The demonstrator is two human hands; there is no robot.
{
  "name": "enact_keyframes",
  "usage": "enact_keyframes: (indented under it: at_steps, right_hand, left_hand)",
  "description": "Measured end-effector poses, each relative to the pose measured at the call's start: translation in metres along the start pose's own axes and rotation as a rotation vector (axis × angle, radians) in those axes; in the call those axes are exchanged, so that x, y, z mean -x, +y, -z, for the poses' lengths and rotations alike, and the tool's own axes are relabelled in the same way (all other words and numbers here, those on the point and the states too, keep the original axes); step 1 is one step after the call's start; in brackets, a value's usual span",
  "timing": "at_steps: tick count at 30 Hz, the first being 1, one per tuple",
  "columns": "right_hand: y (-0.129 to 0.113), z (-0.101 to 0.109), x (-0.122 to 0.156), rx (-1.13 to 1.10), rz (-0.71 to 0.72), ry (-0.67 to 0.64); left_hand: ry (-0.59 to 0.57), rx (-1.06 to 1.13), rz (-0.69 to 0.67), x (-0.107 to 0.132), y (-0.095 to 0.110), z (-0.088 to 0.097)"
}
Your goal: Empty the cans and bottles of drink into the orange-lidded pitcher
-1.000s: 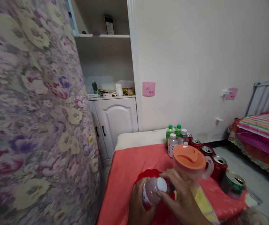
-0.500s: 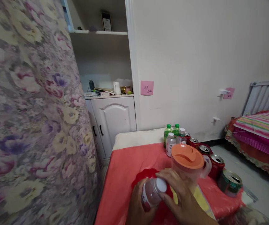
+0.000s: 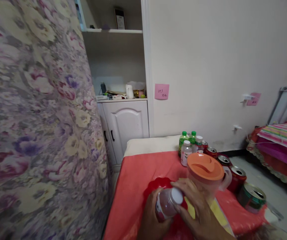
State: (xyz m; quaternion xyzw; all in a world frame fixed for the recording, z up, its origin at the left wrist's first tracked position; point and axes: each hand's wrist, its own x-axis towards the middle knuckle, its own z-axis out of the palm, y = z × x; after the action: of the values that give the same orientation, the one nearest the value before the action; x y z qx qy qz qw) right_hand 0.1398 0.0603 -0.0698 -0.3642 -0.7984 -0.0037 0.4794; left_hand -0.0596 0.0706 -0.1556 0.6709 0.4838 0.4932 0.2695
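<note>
My left hand [image 3: 153,216] is wrapped round the body of a small clear plastic bottle [image 3: 167,202] with a white cap. The bottle tilts, its cap end up and to the right. Thumb and fingers of my right hand [image 3: 193,203] close on the white cap [image 3: 177,196], which sits on the bottle's neck. Beneath both hands lies a red dish with a scalloped rim [image 3: 155,184], mostly hidden. Just beyond my right hand stands a clear pitcher with an orange lid [image 3: 205,166].
Behind the pitcher stand a white-capped bottle [image 3: 185,154] and green-capped bottles [image 3: 183,140]. Several opened drink cans, among them a green one [image 3: 252,198], line the table's right side. A red cloth [image 3: 133,180] covers the table. A floral curtain [image 3: 40,126] hangs at left.
The whole view has shifted slightly, so everything appears a little further right. Both hands keep the same grip on the bottle and its cap.
</note>
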Motion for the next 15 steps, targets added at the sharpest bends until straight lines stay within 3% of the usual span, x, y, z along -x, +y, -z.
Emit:
enact_keyframes:
  at_steps: [5, 11, 15]
  right_hand:
    - [-0.0027, -0.0046, -0.0001, -0.023, -0.142, 0.008]
    - [-0.0053, 0.0017, -0.0011, -0.016, -0.002, 0.016]
    - [-0.007, 0.0018, -0.0029, -0.01, -0.038, 0.021]
  left_hand:
    - [0.009, 0.024, 0.021, 0.0, 0.0023, -0.0002]
    - [-0.013, 0.033, 0.032, 0.0012, -0.0045, 0.0001]
    - [-0.003, 0.014, 0.026, 0.002, -0.0017, 0.0002]
